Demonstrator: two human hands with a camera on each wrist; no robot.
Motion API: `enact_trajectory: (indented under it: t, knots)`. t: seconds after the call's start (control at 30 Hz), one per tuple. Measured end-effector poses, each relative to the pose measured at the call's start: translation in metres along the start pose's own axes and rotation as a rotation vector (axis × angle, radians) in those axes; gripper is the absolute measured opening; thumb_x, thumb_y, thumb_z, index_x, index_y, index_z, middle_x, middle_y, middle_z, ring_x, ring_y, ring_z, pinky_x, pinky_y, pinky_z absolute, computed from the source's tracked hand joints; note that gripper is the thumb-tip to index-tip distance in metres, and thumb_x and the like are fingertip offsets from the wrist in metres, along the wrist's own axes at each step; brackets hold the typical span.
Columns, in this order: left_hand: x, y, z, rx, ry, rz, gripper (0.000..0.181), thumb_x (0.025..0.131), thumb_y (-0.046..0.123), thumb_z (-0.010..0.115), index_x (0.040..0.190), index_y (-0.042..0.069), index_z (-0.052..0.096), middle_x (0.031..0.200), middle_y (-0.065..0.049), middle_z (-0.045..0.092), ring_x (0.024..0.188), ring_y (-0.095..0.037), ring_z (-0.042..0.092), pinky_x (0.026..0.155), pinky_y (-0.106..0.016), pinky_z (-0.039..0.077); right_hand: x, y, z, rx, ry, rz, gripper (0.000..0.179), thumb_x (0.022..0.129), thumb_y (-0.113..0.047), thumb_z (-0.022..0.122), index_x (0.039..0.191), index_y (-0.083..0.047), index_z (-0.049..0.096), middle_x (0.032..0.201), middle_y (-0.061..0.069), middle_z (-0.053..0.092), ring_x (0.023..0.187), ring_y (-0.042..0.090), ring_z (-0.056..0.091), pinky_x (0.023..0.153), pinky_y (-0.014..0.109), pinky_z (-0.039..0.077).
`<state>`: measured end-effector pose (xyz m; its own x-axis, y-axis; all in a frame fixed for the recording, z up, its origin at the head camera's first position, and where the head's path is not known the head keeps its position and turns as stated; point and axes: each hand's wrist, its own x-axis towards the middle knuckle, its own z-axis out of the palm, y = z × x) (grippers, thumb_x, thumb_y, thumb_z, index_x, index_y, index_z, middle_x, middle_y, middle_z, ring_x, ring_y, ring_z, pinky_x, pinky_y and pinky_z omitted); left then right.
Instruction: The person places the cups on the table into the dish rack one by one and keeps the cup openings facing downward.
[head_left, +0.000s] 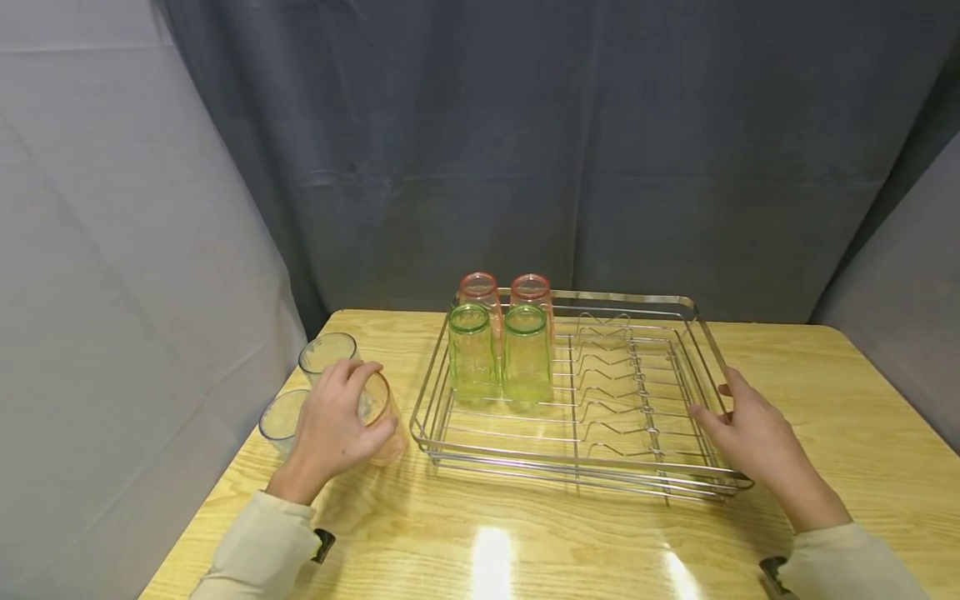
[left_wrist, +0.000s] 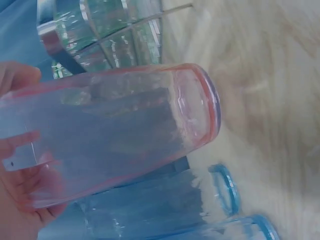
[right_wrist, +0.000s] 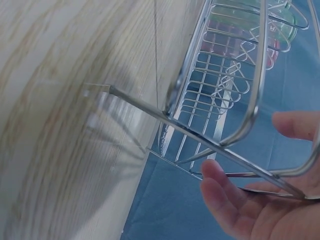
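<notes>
Left hand gripping orange-rimmed glass; right hand holding wire rack.
Left fingers are clamping glass near surface's left edge, right fingers rack's right side; blue-rimmed glasses are lining left edge; green glasses, then red glasses, are sitting in rack.

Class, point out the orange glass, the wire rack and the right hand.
Orange glass (left_wrist: pixel 120 127), left wrist view: middle of its side wall.
Wire rack (head_left: pixel 622 297), head view: back top rail.
Right hand (head_left: pixel 756 435), head view: its back.
</notes>
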<state>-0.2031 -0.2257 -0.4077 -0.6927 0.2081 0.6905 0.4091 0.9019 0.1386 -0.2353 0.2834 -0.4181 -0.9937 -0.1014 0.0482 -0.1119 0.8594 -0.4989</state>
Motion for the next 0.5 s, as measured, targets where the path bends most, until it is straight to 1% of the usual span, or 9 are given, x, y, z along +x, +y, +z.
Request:
enact_trajectory:
  t: [0.13, 0.23, 0.5]
  knots:
    - [0.000, 0.007, -0.011, -0.022, -0.004, -0.029, 0.055, 0.066, 0.029, 0.074, 0.117, 0.009, 0.066, 0.112, -0.013, 0.063, 0.103, -0.033, 0.059, 0.083, -0.049, 0.051, 0.000, -0.001, 0.000, 0.001, 0.002, 0.000, 0.093, 0.101, -0.051, 0.046, 0.154, 0.011, 0.002, 0.142, 0.043, 0.038, 0.111, 0.053, 0.060, 0.074, 0.057, 0.053]
    - [0.001, 0.012, -0.021, -0.045, 0.000, -0.036, 0.056, 0.066, 0.028, 0.075, 0.118, 0.009, 0.066, 0.114, -0.012, 0.063, 0.106, -0.032, 0.058, 0.085, -0.050, 0.051, 0.000, -0.002, -0.001, 0.001, -0.001, 0.004, 0.093, 0.101, -0.052, 0.045, 0.154, 0.011, 0.001, 0.143, 0.043, 0.037, 0.112, 0.053, 0.060, 0.074, 0.057, 0.053]
    - [0.005, 0.021, -0.041, -0.096, -0.012, -0.058, 0.056, 0.068, 0.025, 0.077, 0.120, 0.010, 0.065, 0.116, -0.009, 0.062, 0.109, -0.029, 0.057, 0.084, -0.049, 0.051, -0.001, -0.001, -0.001, 0.004, -0.002, 0.004, 0.094, 0.101, -0.052, 0.045, 0.154, 0.011, 0.000, 0.143, 0.043, 0.037, 0.112, 0.053, 0.060, 0.076, 0.058, 0.053]
